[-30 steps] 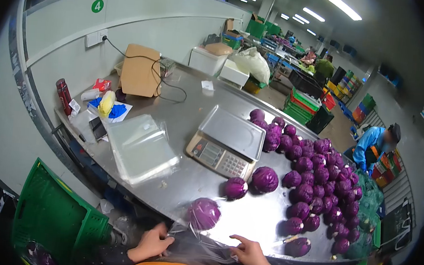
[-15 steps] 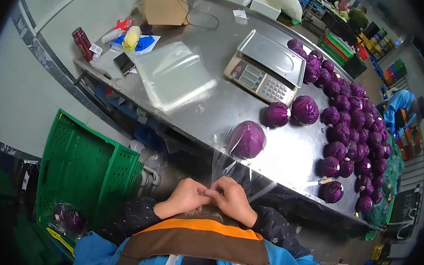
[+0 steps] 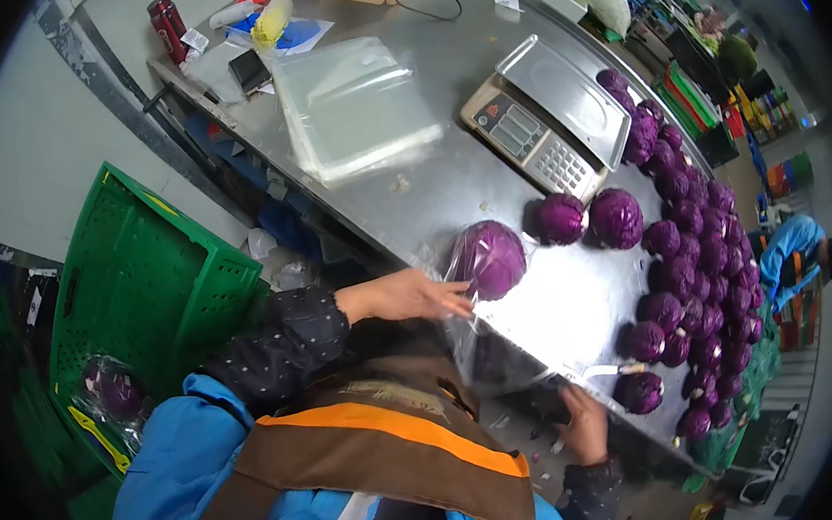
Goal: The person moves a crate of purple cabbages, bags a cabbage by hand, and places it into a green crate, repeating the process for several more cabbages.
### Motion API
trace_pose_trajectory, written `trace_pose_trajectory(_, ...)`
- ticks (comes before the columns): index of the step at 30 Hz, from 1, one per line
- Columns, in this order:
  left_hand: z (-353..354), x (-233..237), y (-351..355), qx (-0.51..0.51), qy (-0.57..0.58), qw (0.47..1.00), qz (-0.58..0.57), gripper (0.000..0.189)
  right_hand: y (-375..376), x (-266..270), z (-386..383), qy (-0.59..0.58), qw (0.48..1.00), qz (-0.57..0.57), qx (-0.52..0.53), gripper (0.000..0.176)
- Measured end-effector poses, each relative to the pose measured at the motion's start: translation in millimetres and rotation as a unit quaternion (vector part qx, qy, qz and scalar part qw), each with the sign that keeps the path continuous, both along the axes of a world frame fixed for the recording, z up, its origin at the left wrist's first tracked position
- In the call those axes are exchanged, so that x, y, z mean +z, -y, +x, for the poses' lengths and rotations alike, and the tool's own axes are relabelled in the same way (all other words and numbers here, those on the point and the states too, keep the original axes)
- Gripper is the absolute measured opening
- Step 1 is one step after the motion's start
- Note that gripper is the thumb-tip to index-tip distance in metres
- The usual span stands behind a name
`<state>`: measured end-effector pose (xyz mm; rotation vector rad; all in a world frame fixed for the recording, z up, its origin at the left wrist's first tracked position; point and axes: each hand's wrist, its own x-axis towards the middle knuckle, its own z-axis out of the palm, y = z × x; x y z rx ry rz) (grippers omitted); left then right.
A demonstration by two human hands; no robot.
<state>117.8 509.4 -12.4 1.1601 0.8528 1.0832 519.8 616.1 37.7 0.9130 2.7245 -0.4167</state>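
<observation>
A red cabbage sits in a clear plastic bag near the front edge of the steel table, with the bag's loose end hanging over the edge. My left hand reaches beside it, fingers stretched out and touching the plastic. To the right, my right hand is at the table edge, its fingers apart and slightly bent, and I see nothing in it. Just above that hand lies a knife, beside a single red cabbage. Two more red cabbages stand behind the bagged one.
Many red cabbages cover the table's right side. A weighing scale and a stack of clear bags lie further back. At lower left, a green crate holds a wrapped cabbage. A person works at far right.
My hands were together at the bag's open end and are now apart. The left has moved up to the bagged cabbage, the right outward to the table edge near the knife.
</observation>
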Motion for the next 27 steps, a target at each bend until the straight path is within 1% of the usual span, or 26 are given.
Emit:
trace_pose_trajectory(1, -2, 1, -1, -0.007, -0.025, 1.0, 0.002, 0.027, -1, -38, -3, -0.229, 0.919, -0.215, -0.238, 0.093)
trace_pose_trajectory(2, -2, 1, 3, -0.016, -0.05, 0.999, -0.003, 0.027, 3, -15, -45, -0.297, 0.902, -0.201, -0.241, 0.094)
trace_pose_trajectory(3, -1, 3, 4, -0.012, -0.05, 0.999, -0.007, 0.027, 7, 8, -88, -0.362, 0.882, -0.185, -0.238, 0.095)
trace_pose_trajectory(4, -2, 8, 4, 0.002, -0.075, 0.997, -0.015, 0.027, 1, 15, -111, -0.372, 0.928, 0.011, -0.038, 0.086)
trace_pose_trajectory(5, -3, 11, 2, 0.016, -0.1, 0.995, -0.023, 0.027, -11, 22, -134, -0.377, 0.926, 0.01, -0.04, 0.086)
trace_pose_trajectory(6, -1, 11, 2, 0.064, -0.116, 0.991, 0.031, 0.024, -24, 29, -156, -0.361, 0.931, -0.051, 0.033, 0.062)
trace_pose_trajectory(7, 0, 10, 1, 0.062, -0.119, 0.991, 0.028, 0.024, -32, 31, -166, -0.342, 0.927, -0.111, 0.105, 0.04)
trace_pose_trajectory(8, 1, 9, -1, 0.133, -0.082, 0.986, -0.053, 0.028, -41, 10, -170, -0.353, 0.916, -0.19, 0.012, 0.029)
trace_pose_trajectory(9, 3, 6, -4, 0.205, -0.043, 0.969, -0.134, 0.036, -49, -1, -182, -0.37, 0.876, -0.287, -0.116, 0.031)
trace_pose_trajectory(10, 17, -5, -14, 0.303, 0.068, 0.935, -0.17, 0.051, -57, -13, -194, -0.404, 0.801, -0.366, -0.249, 0.045)
trace_pose_trajectory(11, 21, -1, -24, 0.351, 0.07, 0.914, -0.192, 0.056, -75, -30, -197, -0.386, 0.74, -0.429, -0.346, 0.045)
trace_pose_trajectory(13, 28, -14, -44, 0.433, 0.064, 0.861, -0.261, 0.059, -95, -56, -211, -0.298, 0.752, -0.402, -0.429, 0.048)
trace_pose_trajectory(14, 26, -24, -51, 0.478, 0.046, 0.829, -0.286, 0.055, -103, -57, -215, -0.216, 0.828, -0.335, -0.394, 0.048)
trace_pose_trajectory(15, 23, -25, -55, 0.484, 0.047, 0.826, -0.286, 0.055, -111, -59, -217, -0.131, 0.889, -0.263, -0.352, 0.048)
trace_pose_trajectory(16, 18, -26, -58, 0.463, -0.188, 0.832, -0.241, 0.047, -111, -78, -208, -0.201, 0.953, -0.022, -0.224, 0.037)
trace_pose_trajectory(17, 16, -27, -60, 0.413, -0.412, 0.79, -0.187, 0.039, -103, -33, -224, -0.136, 0.95, -0.079, -0.271, 0.03)
trace_pose_trajectory(18, 16, -29, -63, 0.416, -0.411, 0.788, -0.192, 0.039, -111, -47, -221, -0.257, 0.948, -0.062, -0.175, 0.038)
trace_pose_trajectory(19, 18, -30, -68, 0.39, -0.467, 0.791, -0.069, 0.023, -119, -69, -213, -0.374, 0.924, -0.044, -0.075, 0.049)
trace_pose_trajectory(20, 20, -32, -73, 0.358, -0.515, 0.777, 0.054, 0.025, -123, -85, -208, -0.331, 0.94, -0.084, -0.009, 0.06)
trace_pose_trajectory(21, 20, -35, -78, 0.322, -0.557, 0.745, 0.175, 0.041, -125, -96, -202, -0.286, 0.948, -0.123, 0.062, 0.07)
trace_pose_trajectory(22, 23, -40, -80, 0.284, -0.496, 0.81, 0.131, 0.045, -122, -98, -194, -0.286, 0.946, -0.129, 0.083, 0.07)
trace_pose_trajectory(23, 26, -44, -78, 0.253, -0.431, 0.862, 0.082, 0.049, -118, -100, -187, -0.293, 0.933, -0.188, 0.092, 0.082)
trace_pose_trajectory(25, 27, -34, -80, 0.25, -0.331, 0.91, 0.01, 0.05, -116, -104, -187, -0.294, 0.895, -0.311, 0.128, 0.109)
trace_pose_trajectory(26, 30, -41, -77, 0.276, -0.299, 0.913, 0.012, 0.051, -110, -108, -191, -0.343, 0.836, -0.424, 0.062, 0.113)
trace_pose_trajectory(27, 32, -50, -76, 0.302, -0.268, 0.915, 0.02, 0.052, -107, -110, -198, -0.373, 0.762, -0.528, -0.01, 0.117)
